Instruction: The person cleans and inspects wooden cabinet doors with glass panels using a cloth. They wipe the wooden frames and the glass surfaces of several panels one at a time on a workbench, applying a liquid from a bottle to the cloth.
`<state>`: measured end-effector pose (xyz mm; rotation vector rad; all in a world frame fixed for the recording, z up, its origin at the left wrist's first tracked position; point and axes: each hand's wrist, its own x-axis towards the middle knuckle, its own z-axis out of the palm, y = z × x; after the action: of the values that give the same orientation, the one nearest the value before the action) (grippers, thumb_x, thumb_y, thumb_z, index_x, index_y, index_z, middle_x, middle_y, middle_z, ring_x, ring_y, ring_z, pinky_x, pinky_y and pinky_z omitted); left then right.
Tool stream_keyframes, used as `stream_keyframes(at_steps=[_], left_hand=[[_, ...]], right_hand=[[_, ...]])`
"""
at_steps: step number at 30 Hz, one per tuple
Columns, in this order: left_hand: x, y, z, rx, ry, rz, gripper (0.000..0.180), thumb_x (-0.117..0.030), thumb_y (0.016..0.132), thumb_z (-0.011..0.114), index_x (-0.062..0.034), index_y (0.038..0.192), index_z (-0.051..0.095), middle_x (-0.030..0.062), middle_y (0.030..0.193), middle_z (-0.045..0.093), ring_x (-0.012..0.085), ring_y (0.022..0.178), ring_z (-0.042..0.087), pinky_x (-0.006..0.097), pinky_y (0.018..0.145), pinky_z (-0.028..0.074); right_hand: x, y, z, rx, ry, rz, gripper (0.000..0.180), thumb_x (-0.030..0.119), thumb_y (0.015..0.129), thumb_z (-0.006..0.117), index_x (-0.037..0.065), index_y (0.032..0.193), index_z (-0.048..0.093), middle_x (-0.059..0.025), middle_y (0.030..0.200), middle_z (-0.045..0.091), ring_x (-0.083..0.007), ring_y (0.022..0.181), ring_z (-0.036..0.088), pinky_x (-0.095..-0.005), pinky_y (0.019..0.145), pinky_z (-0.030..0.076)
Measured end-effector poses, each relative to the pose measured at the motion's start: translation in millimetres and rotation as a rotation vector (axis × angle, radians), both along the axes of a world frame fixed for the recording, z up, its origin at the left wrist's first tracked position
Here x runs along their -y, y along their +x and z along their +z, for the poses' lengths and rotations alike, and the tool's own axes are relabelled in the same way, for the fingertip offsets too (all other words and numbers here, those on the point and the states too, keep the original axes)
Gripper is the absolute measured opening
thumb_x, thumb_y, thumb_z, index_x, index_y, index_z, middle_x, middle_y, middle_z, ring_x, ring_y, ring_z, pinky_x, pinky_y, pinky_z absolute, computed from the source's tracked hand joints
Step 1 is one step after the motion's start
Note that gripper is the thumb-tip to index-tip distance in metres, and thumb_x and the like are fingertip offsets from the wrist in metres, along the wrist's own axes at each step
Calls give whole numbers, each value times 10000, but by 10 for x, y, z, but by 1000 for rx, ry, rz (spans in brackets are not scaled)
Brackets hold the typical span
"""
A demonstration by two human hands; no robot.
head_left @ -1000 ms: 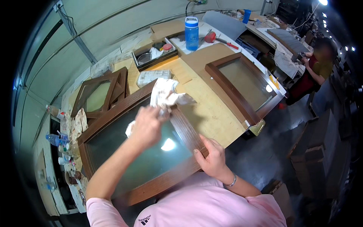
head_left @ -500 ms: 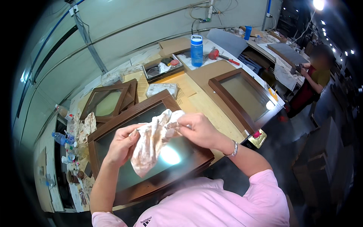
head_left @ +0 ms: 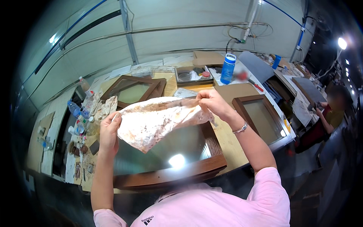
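Observation:
A white rag (head_left: 159, 121) with brown stains is stretched between my two hands, its lower edge hanging down to a point. My left hand (head_left: 109, 130) pinches its left end, and my right hand (head_left: 212, 104), with a bracelet on the wrist, pinches the upper right end. Below the rag lies a brown wooden frame (head_left: 170, 176) with a glass pane (head_left: 151, 160) that reflects a bright light. The rag hides the frame's far part. It appears to rest on another frame, since more brown edges show beneath it.
Further brown glazed frames lie at the back left (head_left: 130, 89) and on the right (head_left: 261, 117). Behind are an open tray of small items (head_left: 193, 77) and a blue bottle (head_left: 228, 69). Bottles and jars (head_left: 81, 123) crowd the left side. A co-worker (head_left: 329, 113) stands at the far right.
My hands have moved apart and spread the bunched rag out wide. The view has turned, so the bench things sit further right in the picture.

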<state>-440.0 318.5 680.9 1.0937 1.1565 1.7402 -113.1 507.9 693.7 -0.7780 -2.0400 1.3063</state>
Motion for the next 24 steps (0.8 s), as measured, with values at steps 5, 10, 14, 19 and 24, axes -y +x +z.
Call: stream_keyframes(at_steps=[5,10,14,19,24], left_hand=[[168,185,127,-73,16,-46,275,-80,910,664,47,1152,644,87,1052,702,124,918,657,265,836,519],[271,299,254,-382,70,42,316,-75,833,732,27,1127,680,90,1102,688,142,1007,631,273,898,478],[484,387,231,-525,122,214,347,-66,784,748,14,1117,693,104,1088,687,183,1031,630,304,903,480],[899,926,293,-1223,148,-353,325,-102,759,779,-114,1080,726,102,822,697,267,739,674,347,634,522],[873,852,229,-1031,196,-187,254,-60,775,761,-66,1027,733,103,734,682,209,613,659,309,570,514]], right_hand=[[217,-621,110,58,240,309,630,176,776,721,16,1346,508,-165,1268,608,-260,1214,570,-382,1050,441],[542,-1008,241,277,306,421,539,138,756,731,1,1258,591,-149,992,669,-201,892,627,-332,789,502],[385,-1045,113,231,298,326,223,90,804,669,-24,996,662,-145,721,636,-229,702,628,-365,659,493],[282,-836,133,-27,206,171,107,37,835,566,-29,909,604,-68,750,582,-139,713,548,-305,650,463],[124,-577,185,-301,-11,195,26,14,879,609,6,895,627,-6,865,631,-60,778,588,-223,683,491]])
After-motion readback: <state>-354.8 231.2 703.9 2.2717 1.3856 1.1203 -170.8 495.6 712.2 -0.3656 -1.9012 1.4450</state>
